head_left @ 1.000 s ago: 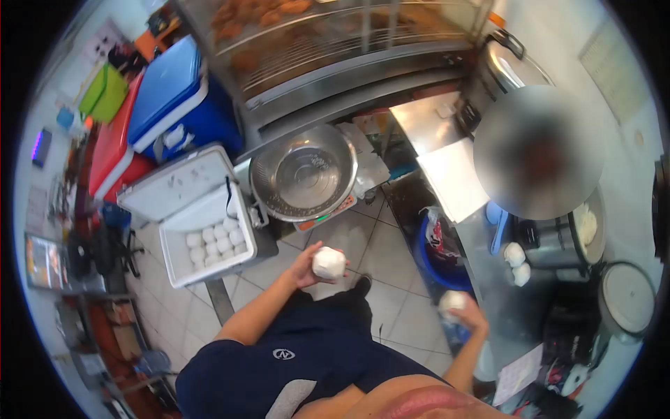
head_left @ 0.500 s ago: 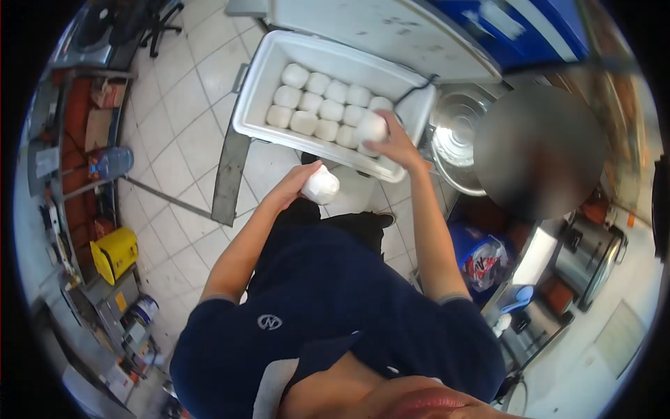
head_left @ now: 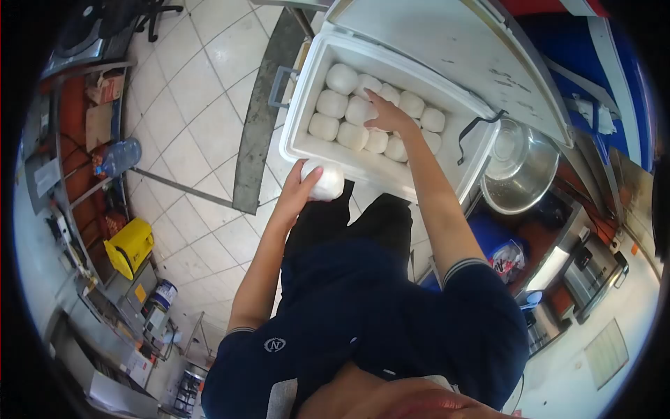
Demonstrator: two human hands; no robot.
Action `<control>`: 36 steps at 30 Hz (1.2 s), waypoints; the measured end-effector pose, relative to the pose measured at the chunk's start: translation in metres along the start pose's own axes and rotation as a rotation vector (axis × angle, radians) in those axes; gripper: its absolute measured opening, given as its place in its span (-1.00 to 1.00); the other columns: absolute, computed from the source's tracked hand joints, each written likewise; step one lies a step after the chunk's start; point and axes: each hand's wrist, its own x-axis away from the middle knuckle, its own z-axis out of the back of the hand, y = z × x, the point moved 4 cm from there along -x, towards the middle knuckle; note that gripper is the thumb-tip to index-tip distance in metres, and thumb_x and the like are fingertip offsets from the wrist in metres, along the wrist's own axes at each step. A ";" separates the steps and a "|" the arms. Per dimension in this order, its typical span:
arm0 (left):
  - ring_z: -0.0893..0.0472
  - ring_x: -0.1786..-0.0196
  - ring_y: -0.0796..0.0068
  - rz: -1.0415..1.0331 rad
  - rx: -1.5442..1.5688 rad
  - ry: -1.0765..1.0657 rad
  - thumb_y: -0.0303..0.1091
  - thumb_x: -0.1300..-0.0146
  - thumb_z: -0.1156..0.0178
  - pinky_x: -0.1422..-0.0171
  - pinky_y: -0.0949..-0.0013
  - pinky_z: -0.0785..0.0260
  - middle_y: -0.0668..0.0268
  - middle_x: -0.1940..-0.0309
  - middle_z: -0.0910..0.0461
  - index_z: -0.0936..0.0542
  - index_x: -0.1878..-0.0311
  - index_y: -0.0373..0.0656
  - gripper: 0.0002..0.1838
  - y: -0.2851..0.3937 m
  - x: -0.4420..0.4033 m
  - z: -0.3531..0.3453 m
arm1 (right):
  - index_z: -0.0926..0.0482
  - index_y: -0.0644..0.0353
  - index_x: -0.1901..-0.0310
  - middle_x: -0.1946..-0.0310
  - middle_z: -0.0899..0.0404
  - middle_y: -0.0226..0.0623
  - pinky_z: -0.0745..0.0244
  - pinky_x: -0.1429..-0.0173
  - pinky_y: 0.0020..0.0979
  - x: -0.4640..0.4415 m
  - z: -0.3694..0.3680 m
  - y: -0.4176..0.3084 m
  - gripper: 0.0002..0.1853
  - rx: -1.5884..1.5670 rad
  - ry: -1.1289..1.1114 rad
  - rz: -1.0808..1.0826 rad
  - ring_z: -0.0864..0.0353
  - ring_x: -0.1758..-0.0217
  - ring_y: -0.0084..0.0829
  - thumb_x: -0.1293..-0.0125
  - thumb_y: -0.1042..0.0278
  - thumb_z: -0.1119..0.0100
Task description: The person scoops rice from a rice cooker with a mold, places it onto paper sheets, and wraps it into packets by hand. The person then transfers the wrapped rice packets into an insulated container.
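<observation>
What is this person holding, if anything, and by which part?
A white ball, by its left side, in the left hand. Whether the right hand, inside the cooler, holds one is unclear.

Shelving [head_left: 75, 119] lined the left of a pale tiled floor [head_left: 174, 98]; a dark chair [head_left: 155, 10] stood top left, a whitish wall [head_left: 569, 377] lower right.

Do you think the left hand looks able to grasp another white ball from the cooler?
Probably not: the left hand is taken up by a white ball, although the cooler's lid stands open.
</observation>
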 end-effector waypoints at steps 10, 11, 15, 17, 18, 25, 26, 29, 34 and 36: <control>-0.47 -0.41 0.23 -0.077 0.148 -0.114 0.14 -0.51 -0.09 -0.43 0.13 -0.41 0.05 -0.43 -0.40 -0.30 -0.53 -0.21 -0.26 0.000 -0.092 -0.064 | -0.29 0.24 -0.47 -0.27 -0.49 -0.08 -0.47 -0.33 -0.31 0.028 0.006 0.004 -0.13 -0.887 0.459 -0.066 -0.53 -0.29 -0.31 -0.22 0.11 -0.53; -0.42 -0.46 0.27 -0.132 0.010 -0.145 0.12 -0.53 -0.07 -0.46 0.14 -0.36 0.09 -0.47 -0.38 -0.30 -0.54 -0.18 -0.29 -0.003 -0.077 -0.060 | -0.29 0.24 -0.47 -0.27 -0.49 -0.08 -0.47 -0.33 -0.31 0.014 0.006 0.006 -0.13 -0.908 0.466 -0.055 -0.53 -0.29 -0.31 -0.22 0.11 -0.53; -0.54 -0.31 0.37 0.014 -0.242 -0.222 -0.03 -0.55 -0.09 -0.39 0.25 -0.38 0.17 -0.25 -0.61 -0.62 -0.25 -0.24 -0.52 -0.014 -0.027 -0.044 | -0.20 0.27 -0.50 -0.40 -0.38 0.05 -0.37 -0.45 -0.13 -0.070 -0.010 0.042 -0.14 -0.694 0.529 -0.099 -0.44 -0.43 -0.09 -0.36 -0.09 -0.32; -0.55 -0.29 0.39 -0.029 -0.205 -0.233 -0.05 -0.56 -0.09 -0.37 0.27 -0.39 0.16 -0.23 -0.62 -0.65 -0.17 -0.27 -0.55 -0.018 -0.007 -0.042 | -0.17 0.25 -0.51 -0.44 -0.34 0.12 -0.35 -0.48 -0.06 -0.083 -0.016 0.049 -0.14 -0.675 0.573 -0.068 -0.40 -0.47 0.01 -0.41 -0.18 -0.22; -0.56 -0.26 0.40 -0.067 -0.148 -0.246 -0.07 -0.56 -0.08 -0.36 0.29 -0.39 0.16 -0.22 -0.64 -0.68 -0.09 -0.29 -0.57 -0.019 0.000 -0.044 | -0.17 0.22 -0.52 -0.47 -0.28 0.15 -0.32 -0.49 -0.02 -0.075 -0.012 0.042 -0.17 -0.449 0.539 -0.197 -0.37 -0.49 0.08 -0.45 -0.19 -0.15; -0.62 -0.17 0.41 -0.165 -0.272 -0.434 -0.13 -0.56 -0.06 -0.26 0.31 -0.45 0.14 -0.25 -0.63 -0.68 0.06 -0.29 -0.62 -0.027 0.007 -0.110 | -0.52 0.25 -0.17 -0.22 -0.53 0.03 -0.46 -0.34 -0.08 0.109 0.007 0.003 -0.54 -0.321 0.873 -0.075 -0.56 -0.21 0.00 -0.57 0.01 0.06; -0.61 -0.20 0.39 -0.164 -0.306 -0.479 -0.11 -0.55 -0.07 -0.28 0.28 -0.45 0.14 -0.26 -0.63 -0.68 0.04 -0.27 -0.62 -0.022 0.009 -0.128 | -0.65 0.29 0.03 -0.02 -0.68 -0.05 -0.50 -0.27 -0.12 0.143 -0.004 0.014 -0.61 -0.210 1.086 0.174 -0.69 -0.01 -0.09 -0.58 0.13 0.07; -0.61 -0.24 0.35 -0.144 -0.447 -0.572 -0.07 -0.52 -0.11 -0.28 0.24 -0.46 0.13 -0.28 -0.61 -0.65 -0.01 -0.20 -0.64 -0.022 0.004 -0.188 | -0.68 0.27 0.10 0.22 -0.74 -0.15 -0.58 -0.06 -0.25 0.318 0.015 0.032 -0.63 -0.552 0.994 -0.247 -0.73 0.21 -0.20 -0.57 0.19 0.07; -0.61 -0.22 0.38 -0.118 -0.725 -0.797 -0.06 -0.55 -0.07 -0.29 0.24 -0.43 0.23 -0.28 -0.61 -0.59 -0.11 -0.13 -0.65 -0.065 0.017 -0.315 | -0.72 0.17 0.18 0.25 -0.73 -0.05 -0.58 0.08 -0.12 0.638 -0.080 0.190 -0.69 -0.462 1.946 -0.696 -0.74 0.14 -0.06 -0.48 0.13 -0.07; -0.61 -0.22 0.39 -0.111 -0.802 -0.882 -0.08 -0.55 -0.08 -0.29 0.22 -0.42 0.25 -0.26 -0.62 -0.60 -0.10 -0.11 -0.67 -0.097 0.037 -0.371 | -0.68 0.17 0.14 0.19 -0.73 -0.07 -0.57 0.02 -0.10 0.763 -0.151 0.253 -0.74 -0.428 2.066 -1.151 -0.72 0.09 -0.04 -0.48 0.17 -0.12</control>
